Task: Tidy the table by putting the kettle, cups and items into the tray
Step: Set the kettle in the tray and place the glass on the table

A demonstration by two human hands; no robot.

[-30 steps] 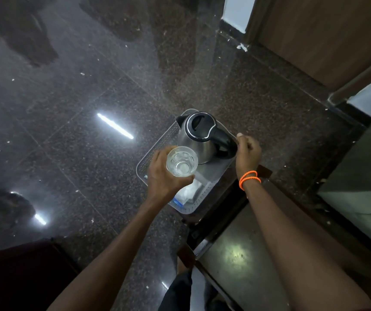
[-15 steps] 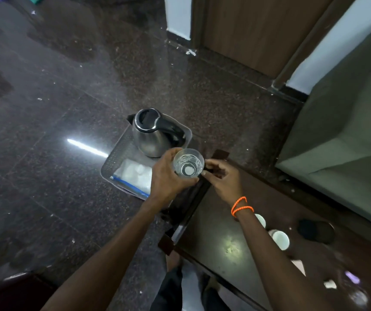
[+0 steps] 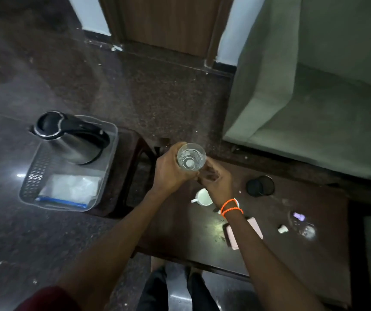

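Note:
My left hand [image 3: 169, 173] grips a clear drinking glass [image 3: 191, 156] from its left side, above the near-left corner of the dark table [image 3: 180, 232]. My right hand [image 3: 217, 179] is just below and right of the glass with bent fingers at its base; whether it holds the glass is unclear. The steel kettle [image 3: 74, 140] with its black lid and handle stands in the far part of the grey tray [image 3: 31, 178]. A white bag with a blue strip [image 3: 72, 189] lies in the tray's near part. A white cup [image 3: 203, 197] stands on the table under my right wrist.
The tray rests on a dark stool [image 3: 133, 167] left of the table. On the table lie a black round holder [image 3: 260, 186], a pink flat item [image 3: 256, 226], a small white cap [image 3: 282, 229] and a clear glass item [image 3: 301, 225]. A green sofa [image 3: 314, 108] stands behind.
My view swung right from the tray to the table. The glass in my left hand moved away from over the tray; my right hand left the kettle's handle and came up to the glass.

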